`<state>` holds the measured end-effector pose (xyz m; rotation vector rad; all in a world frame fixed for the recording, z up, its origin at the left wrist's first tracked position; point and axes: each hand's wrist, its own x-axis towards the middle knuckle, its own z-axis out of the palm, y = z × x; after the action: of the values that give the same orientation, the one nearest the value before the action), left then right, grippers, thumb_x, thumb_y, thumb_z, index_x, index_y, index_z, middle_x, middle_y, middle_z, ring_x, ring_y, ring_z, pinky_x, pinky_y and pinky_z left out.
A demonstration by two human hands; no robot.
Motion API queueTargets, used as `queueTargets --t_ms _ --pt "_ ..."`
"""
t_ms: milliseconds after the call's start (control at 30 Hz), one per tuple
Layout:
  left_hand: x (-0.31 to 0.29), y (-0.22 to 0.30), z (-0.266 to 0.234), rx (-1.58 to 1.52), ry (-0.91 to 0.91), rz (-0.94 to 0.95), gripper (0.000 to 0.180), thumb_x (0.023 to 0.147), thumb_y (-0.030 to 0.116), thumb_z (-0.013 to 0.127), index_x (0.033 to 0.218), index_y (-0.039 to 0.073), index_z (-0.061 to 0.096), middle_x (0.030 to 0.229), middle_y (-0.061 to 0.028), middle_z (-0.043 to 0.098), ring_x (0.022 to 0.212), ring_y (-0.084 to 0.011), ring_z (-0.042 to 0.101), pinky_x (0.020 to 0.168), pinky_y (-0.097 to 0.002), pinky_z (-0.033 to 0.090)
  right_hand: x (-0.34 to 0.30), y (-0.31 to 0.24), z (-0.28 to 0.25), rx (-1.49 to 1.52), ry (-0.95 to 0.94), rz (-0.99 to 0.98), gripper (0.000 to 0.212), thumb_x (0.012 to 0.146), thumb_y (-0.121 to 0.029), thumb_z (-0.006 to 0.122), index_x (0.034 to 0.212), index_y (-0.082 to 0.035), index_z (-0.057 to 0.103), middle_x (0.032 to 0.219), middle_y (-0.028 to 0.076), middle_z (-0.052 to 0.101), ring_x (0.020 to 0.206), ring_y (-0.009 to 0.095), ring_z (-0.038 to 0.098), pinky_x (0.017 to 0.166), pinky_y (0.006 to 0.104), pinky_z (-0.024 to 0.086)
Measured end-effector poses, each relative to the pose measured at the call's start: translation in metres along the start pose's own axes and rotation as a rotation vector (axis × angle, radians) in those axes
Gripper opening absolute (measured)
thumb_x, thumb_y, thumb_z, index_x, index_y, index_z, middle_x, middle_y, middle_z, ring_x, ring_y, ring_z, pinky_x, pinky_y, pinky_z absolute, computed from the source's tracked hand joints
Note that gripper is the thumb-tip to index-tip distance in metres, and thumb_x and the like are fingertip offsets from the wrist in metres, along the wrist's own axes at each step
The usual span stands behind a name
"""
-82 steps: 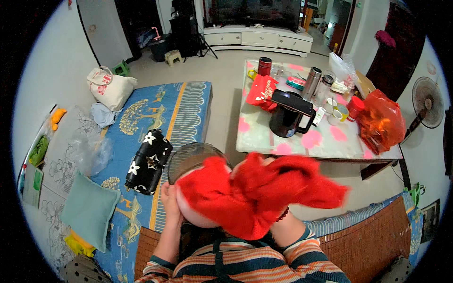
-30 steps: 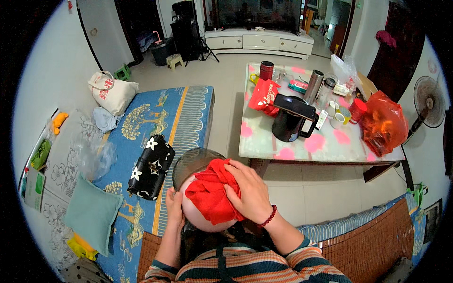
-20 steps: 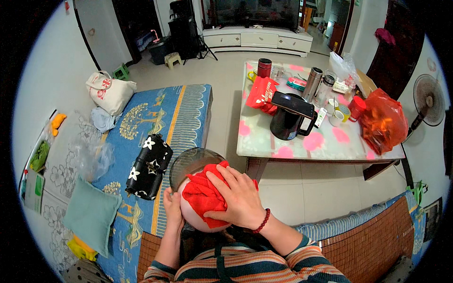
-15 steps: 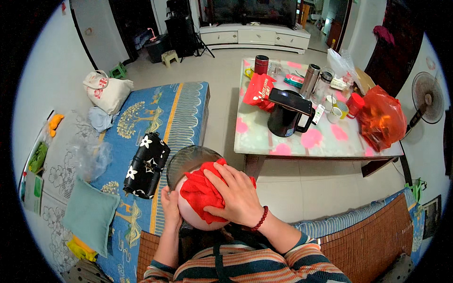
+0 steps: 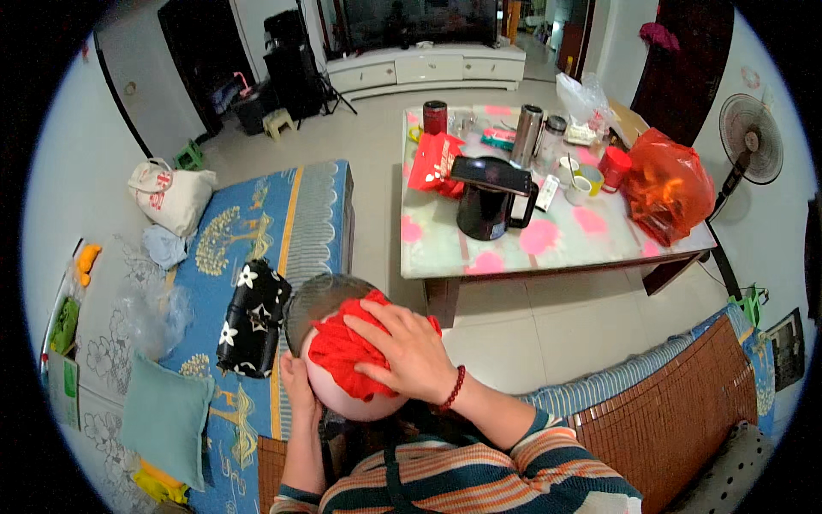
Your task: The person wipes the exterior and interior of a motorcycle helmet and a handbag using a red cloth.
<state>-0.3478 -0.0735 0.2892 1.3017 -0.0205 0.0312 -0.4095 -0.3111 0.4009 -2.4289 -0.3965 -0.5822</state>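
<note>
Close in front of me is a round, smooth, pale pink object with a dark see-through round part at its far side; I cannot make out its kind. My left hand grips its left edge, with the fingertips partly hidden behind it. Bunched over its top lies a red cloth. My right hand, with a dark red bead bracelet at the wrist, curves over this cloth and presses it against the pink surface.
A blue patterned couch on my left bears a black flowered bag and a teal cushion. Ahead, a low table carries a black kettle, cups, flasks and a red plastic bag. A standing fan is at right.
The view has turned slightly, so the table and couch sit further left. Both hands keep their hold, and the red cloth stays under my right hand.
</note>
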Motion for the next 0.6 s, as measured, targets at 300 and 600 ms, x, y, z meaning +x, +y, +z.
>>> queueTargets --t_ms 300,600 --pt "-0.007 0.007 -0.012 -0.276 -0.173 -0.264 0.062 0.100 0.051 0.041 0.138 0.002 0.043 0.141 -0.0116 0.048 0.129 -0.0254 0.047 0.108 -0.0429 0.037 -0.004 0.006 0.006 0.036 0.039 0.024 0.058 0.083 -0.029 0.069 0.136 -0.017 0.052 0.135 0.012 0.051 0.120 0.033 0.049 0.097 0.0452 0.043" --pt "-0.022 0.020 0.019 -0.238 0.014 -0.266 0.061 0.101 0.049 0.040 0.137 0.000 0.044 0.137 -0.0142 0.052 0.124 -0.0265 0.052 0.104 -0.0417 0.042 0.002 0.004 0.025 0.023 0.146 -0.031 0.048 0.081 -0.029 0.068 0.122 -0.006 0.057 0.124 0.015 0.057 0.112 0.034 0.055 0.094 0.0437 0.045"
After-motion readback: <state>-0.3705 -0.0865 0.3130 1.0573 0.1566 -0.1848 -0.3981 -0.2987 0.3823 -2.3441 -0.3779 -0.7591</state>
